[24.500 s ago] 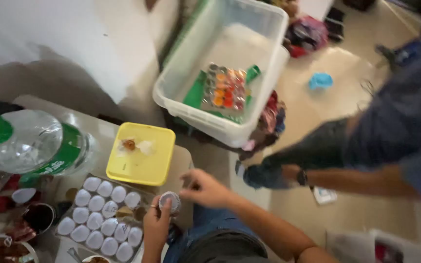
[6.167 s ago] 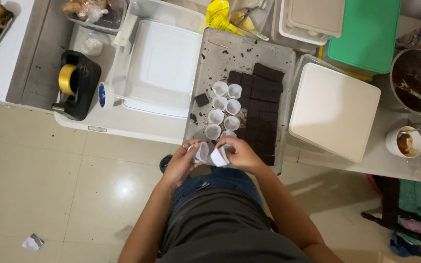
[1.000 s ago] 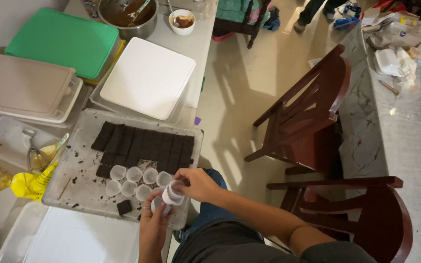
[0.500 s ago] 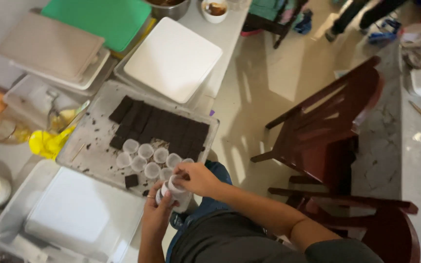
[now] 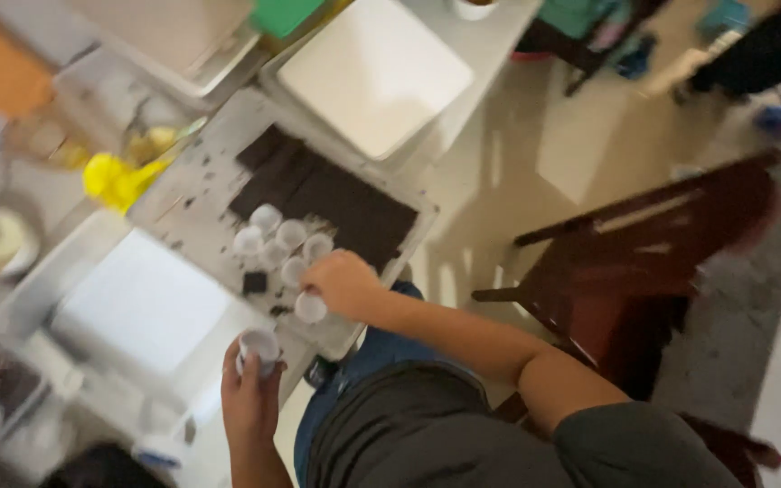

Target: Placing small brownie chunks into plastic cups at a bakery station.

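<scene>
Two hands over tray (image 5: 193, 210), left hand (image 5: 250, 398) gripping small white cup (image 5: 259, 345), right hand (image 5: 347, 282) setting another cup (image 5: 310, 307) down, fingers closed on it, beside cup cluster (image 5: 280, 244), brownie slab (image 5: 327, 193) behind.

The picture is bright with soft indoor light, and the pale floor (image 5: 535, 154) at the far side shows wide shiny patches of reflected light. Motion blur smears the whole picture, strongest at the left edge and along the dark wooden chair (image 5: 653, 262) on the right, so fine details are lost. The white lid (image 5: 377, 72) on the counter (image 5: 490, 27) is nearly washed out, and shadows are weak, only a soft one under the chair.
</scene>
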